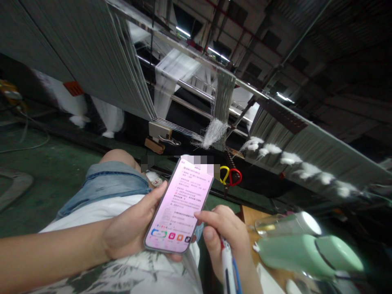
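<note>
My left hand [131, 230] is shut around a smartphone [179, 206], which shows a pink-tinted screen of text. My right hand [223, 237] grips a white pen [228, 267] with blue markings, its fingers curled just beside the phone's right edge. The pen's tip is hidden behind my hand. Beneath both hands lie my lap, in a white patterned garment [122, 273], and denim shorts [110, 183].
To the right, a wooden table [254, 220] holds a pale green bottle [306, 255] and a glass bottle [284, 224]. Scissors with yellow and red handles [229, 176] hang beyond the phone. A large loom with white yarn tufts [214, 132] fills the background above a green floor [45, 171].
</note>
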`<state>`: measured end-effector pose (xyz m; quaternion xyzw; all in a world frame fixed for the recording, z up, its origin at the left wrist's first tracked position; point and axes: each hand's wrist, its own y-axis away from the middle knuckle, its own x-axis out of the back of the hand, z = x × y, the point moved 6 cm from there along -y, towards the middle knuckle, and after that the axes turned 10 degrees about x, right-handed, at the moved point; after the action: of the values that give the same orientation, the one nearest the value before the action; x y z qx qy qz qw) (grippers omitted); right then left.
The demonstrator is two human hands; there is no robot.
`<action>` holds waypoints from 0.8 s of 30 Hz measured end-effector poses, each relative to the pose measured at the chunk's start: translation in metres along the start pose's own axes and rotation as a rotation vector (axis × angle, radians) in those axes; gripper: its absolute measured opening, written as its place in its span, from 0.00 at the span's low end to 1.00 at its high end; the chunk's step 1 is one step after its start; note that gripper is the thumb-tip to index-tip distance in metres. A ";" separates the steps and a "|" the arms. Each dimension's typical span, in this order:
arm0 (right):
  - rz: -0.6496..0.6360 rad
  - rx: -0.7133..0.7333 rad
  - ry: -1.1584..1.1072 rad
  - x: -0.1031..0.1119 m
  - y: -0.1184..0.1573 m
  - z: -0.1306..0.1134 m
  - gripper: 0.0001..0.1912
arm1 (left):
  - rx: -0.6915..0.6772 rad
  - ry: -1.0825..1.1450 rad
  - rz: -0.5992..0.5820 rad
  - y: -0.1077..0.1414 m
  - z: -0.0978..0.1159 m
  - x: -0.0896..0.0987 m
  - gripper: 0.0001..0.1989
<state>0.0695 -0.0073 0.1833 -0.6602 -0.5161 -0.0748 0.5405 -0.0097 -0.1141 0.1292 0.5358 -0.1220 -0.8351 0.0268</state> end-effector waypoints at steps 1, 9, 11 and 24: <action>-0.025 -0.011 -0.004 -0.001 0.000 0.000 0.12 | -0.001 0.005 0.004 0.000 -0.001 0.001 0.32; -0.055 -0.139 0.005 0.002 0.000 0.004 0.14 | 0.001 -0.009 -0.003 0.000 -0.001 0.002 0.32; -0.054 -0.168 0.008 0.002 0.002 0.007 0.15 | -0.001 -0.010 -0.017 0.000 0.000 0.002 0.32; -0.039 -0.055 -0.011 0.001 0.001 0.006 0.11 | 0.011 -0.030 -0.003 0.001 -0.004 0.004 0.33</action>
<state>0.0677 -0.0018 0.1806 -0.6653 -0.5295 -0.0957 0.5176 -0.0081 -0.1160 0.1244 0.5233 -0.1263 -0.8425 0.0205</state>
